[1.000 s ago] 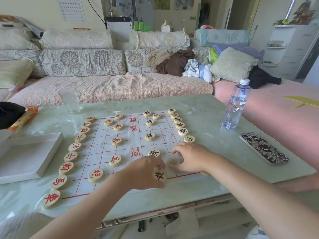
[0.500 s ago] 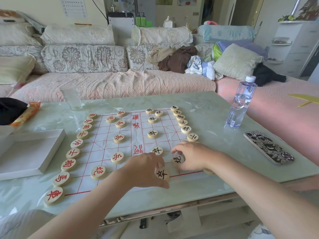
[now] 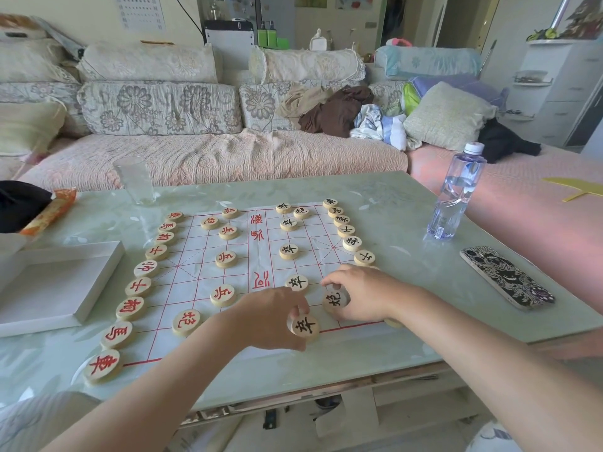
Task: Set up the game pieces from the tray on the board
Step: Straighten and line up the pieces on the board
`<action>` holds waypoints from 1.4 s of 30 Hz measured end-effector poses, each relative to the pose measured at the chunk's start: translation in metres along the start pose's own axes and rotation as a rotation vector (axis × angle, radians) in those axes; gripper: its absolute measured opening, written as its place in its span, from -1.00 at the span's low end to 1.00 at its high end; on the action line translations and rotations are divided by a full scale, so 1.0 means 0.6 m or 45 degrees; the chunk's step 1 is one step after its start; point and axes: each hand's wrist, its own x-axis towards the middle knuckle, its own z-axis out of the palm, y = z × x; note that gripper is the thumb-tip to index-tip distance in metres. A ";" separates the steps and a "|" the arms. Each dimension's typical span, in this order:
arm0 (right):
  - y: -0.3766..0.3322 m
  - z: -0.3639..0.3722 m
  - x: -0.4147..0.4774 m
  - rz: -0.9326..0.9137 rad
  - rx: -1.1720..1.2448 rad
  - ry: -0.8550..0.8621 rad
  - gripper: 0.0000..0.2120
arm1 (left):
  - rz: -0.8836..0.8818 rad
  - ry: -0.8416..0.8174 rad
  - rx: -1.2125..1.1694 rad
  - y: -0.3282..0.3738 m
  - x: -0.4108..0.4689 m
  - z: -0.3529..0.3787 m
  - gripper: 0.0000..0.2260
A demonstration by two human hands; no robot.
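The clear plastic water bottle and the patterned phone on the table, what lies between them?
Nothing: in the head view only bare pale green tabletop separates the clear plastic water bottle from the patterned phone.

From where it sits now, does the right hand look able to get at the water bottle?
Probably yes. The right hand is busy on a black-lettered piece, but bare table lies between it and the water bottle, with nothing in the way.

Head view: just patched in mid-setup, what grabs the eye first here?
Both hands meet at the near edge of the board: the left hand pinches a black-character piece, and the right hand fingers another black piece beside it. Red-character pieces line the board's left edge, and a white tray sits left of them.
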 end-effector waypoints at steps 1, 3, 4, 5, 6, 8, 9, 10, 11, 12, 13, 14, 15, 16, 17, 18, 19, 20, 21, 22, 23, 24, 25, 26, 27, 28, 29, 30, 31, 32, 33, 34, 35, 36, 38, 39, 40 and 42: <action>-0.004 -0.002 -0.002 -0.012 0.001 0.016 -0.51 | -0.003 0.015 -0.002 0.000 0.000 0.002 -0.54; -0.016 -0.007 -0.005 -0.051 0.004 0.030 -0.53 | -0.012 0.055 0.005 0.003 0.000 0.007 -0.55; -0.023 -0.009 -0.007 -0.077 0.012 0.017 -0.56 | -0.017 0.068 0.011 0.005 0.000 0.009 -0.54; -0.032 -0.011 -0.011 -0.105 0.020 -0.008 -0.58 | -0.020 0.076 0.012 0.006 0.000 0.010 -0.53; -0.040 -0.012 -0.014 -0.130 0.020 -0.041 -0.61 | -0.023 0.075 0.005 0.006 0.001 0.009 -0.52; -0.055 -0.011 -0.021 -0.167 -0.016 -0.106 -0.63 | -0.031 0.064 -0.023 0.004 0.000 0.006 -0.52; -0.059 -0.010 -0.023 -0.175 -0.037 -0.118 -0.63 | -0.036 0.061 -0.031 0.003 0.000 0.005 -0.53; -0.062 -0.008 -0.025 -0.175 -0.046 -0.114 -0.62 | -0.041 0.061 -0.033 0.002 -0.001 0.004 -0.54; -0.064 -0.006 -0.026 -0.173 -0.047 -0.099 -0.62 | -0.044 0.064 -0.030 0.002 -0.003 0.003 -0.55; -0.065 -0.003 -0.025 -0.170 -0.041 -0.079 -0.62 | -0.048 0.062 -0.024 0.003 -0.004 0.002 -0.57; -0.065 0.000 -0.024 -0.165 -0.041 -0.058 -0.62 | -0.050 0.056 -0.017 0.004 -0.005 0.001 -0.58; -0.065 0.004 -0.022 -0.160 -0.045 -0.043 -0.63 | -0.053 0.044 -0.011 0.004 -0.005 0.000 -0.58; -0.065 0.006 -0.021 -0.154 -0.050 -0.034 -0.64 | -0.054 0.034 -0.009 0.004 -0.006 -0.001 -0.58; -0.065 0.008 -0.020 -0.151 -0.051 -0.030 -0.64 | -0.056 0.027 -0.008 0.004 -0.006 -0.002 -0.57; -0.066 0.009 -0.019 -0.151 -0.052 -0.033 -0.64 | -0.059 0.024 -0.007 0.003 -0.006 -0.002 -0.56; -0.067 0.009 -0.019 -0.154 -0.054 -0.042 -0.63 | -0.062 0.024 -0.008 0.003 -0.006 -0.002 -0.55; -0.068 0.008 -0.020 -0.156 -0.057 -0.054 -0.61 | -0.064 0.026 -0.012 0.003 -0.006 -0.002 -0.53; -0.069 0.006 -0.021 -0.155 -0.054 -0.068 -0.60 | -0.063 0.031 -0.015 0.003 -0.006 0.000 -0.53; -0.069 0.002 -0.021 -0.145 -0.038 -0.081 -0.58 | -0.060 0.037 -0.015 0.003 -0.006 0.000 -0.53; -0.066 -0.004 -0.020 -0.124 0.001 -0.086 -0.58 | -0.058 0.039 -0.012 0.004 -0.006 0.001 -0.54; -0.059 -0.012 -0.017 -0.094 0.049 -0.070 -0.58 | -0.054 0.038 -0.007 0.005 -0.006 0.000 -0.53; -0.048 -0.020 -0.013 -0.062 0.084 -0.029 -0.60 | -0.048 0.035 -0.002 0.005 -0.005 0.000 -0.52; -0.035 -0.029 -0.010 -0.028 0.094 0.021 -0.60 | -0.042 0.032 0.004 0.006 -0.005 0.000 -0.51; -0.020 -0.036 -0.007 0.010 0.085 0.056 -0.58 | -0.038 0.028 0.009 0.007 -0.006 0.000 -0.50; -0.006 -0.040 -0.005 0.050 0.065 0.066 -0.56 | -0.034 0.024 0.011 0.008 -0.006 0.000 -0.49; 0.006 -0.041 -0.004 0.080 0.040 0.052 -0.53 | -0.031 0.022 0.013 0.009 -0.006 0.000 -0.50; 0.015 -0.037 -0.004 0.101 0.022 0.021 -0.51 | -0.030 0.020 0.016 0.009 -0.006 0.000 -0.52; 0.021 -0.031 -0.003 0.108 0.018 -0.010 -0.49 | -0.029 0.019 0.018 0.009 -0.005 -0.001 -0.53; 0.024 -0.024 -0.003 0.107 0.030 -0.032 -0.49 | -0.027 0.020 0.017 0.008 -0.005 0.000 -0.54; 0.024 -0.020 -0.001 0.095 0.053 -0.042 -0.49 | -0.025 0.021 0.011 0.007 -0.005 0.000 -0.56; 0.023 -0.017 0.000 0.082 0.080 -0.048 -0.49 | -0.022 0.026 0.007 0.006 -0.005 0.001 -0.57; 0.021 -0.015 0.002 0.068 0.099 -0.053 -0.50 | -0.020 0.032 0.005 0.006 -0.005 0.001 -0.58; 0.019 -0.013 0.004 0.058 0.107 -0.060 -0.51 | -0.019 0.039 0.007 0.006 -0.005 0.002 -0.59; 0.017 -0.012 0.005 0.053 0.107 -0.064 -0.50 | -0.020 0.046 0.011 0.007 -0.005 0.002 -0.60; 0.015 -0.006 0.006 0.046 0.086 -0.045 -0.50 | -0.022 0.062 0.017 0.008 -0.006 0.003 -0.60; 0.014 -0.002 0.007 0.037 0.075 -0.028 -0.51 | -0.024 0.067 0.020 0.009 -0.006 0.003 -0.60; 0.014 0.002 0.008 0.022 0.071 -0.011 -0.54 | -0.025 0.067 0.024 0.009 -0.006 0.003 -0.59; 0.013 0.007 0.011 0.000 0.070 0.005 -0.58 | -0.030 0.061 0.023 0.009 -0.006 0.003 -0.58</action>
